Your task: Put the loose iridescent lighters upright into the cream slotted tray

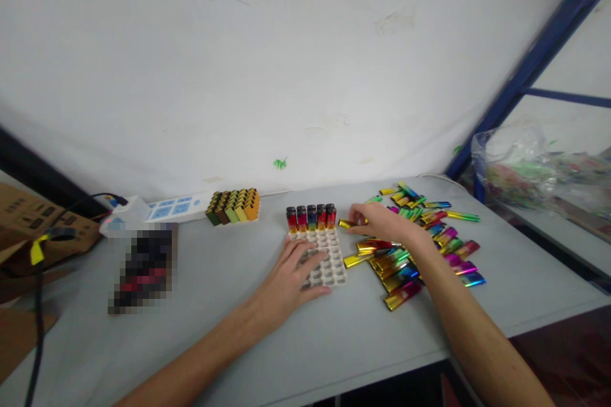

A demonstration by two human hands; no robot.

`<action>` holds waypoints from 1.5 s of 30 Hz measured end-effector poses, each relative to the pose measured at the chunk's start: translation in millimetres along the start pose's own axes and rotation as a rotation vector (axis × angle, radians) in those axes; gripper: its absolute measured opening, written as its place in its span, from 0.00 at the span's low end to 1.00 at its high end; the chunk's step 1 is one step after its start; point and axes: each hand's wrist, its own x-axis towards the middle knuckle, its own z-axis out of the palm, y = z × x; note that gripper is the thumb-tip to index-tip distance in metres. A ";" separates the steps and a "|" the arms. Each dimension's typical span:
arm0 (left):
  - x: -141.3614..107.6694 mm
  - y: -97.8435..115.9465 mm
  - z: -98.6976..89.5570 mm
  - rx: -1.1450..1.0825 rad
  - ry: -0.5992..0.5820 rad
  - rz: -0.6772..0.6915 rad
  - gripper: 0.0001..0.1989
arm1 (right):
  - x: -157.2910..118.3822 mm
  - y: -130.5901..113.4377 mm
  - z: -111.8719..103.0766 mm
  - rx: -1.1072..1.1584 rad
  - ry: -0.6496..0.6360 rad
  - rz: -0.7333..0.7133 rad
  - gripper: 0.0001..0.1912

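Observation:
A white tray with rows of holes [335, 261] lies in front of me. Several lighters [312, 219] with dark tops and red, yellow or blue bodies stand upright in its far end. My left hand [293, 270] rests on the tray's left side, fingers spread over the holes. Just right of the lighters, my right hand [375, 222] is closed in a pinch on a gold metallic lighter sleeve [344, 224]. Beneath and beside that hand spreads a loose pile of shiny, many-coloured lighter sleeves [398, 276], partly hidden by my right forearm.
Against the wall stands a block of upright gold and green pieces [233, 206]. Left of it lie a white power strip [176, 207] and a pixelated dark object [146, 267]. A cardboard box [42, 222] is at far left, a plastic bag [515, 165] beyond the blue frame.

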 end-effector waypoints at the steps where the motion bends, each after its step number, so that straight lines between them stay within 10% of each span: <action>1: -0.3 0.5 1.8 0.005 0.005 -0.002 0.32 | 0.8 -2.9 -1.5 0.004 0.049 -0.009 0.09; 9: 0.5 5.2 7.6 0.004 0.024 -0.038 0.33 | 5.4 -16.4 0.6 0.247 0.474 -0.150 0.20; 45: 4.7 11.1 -1.1 -0.017 -0.028 -0.087 0.30 | 16.1 -75.5 58.7 0.348 0.358 -0.219 0.12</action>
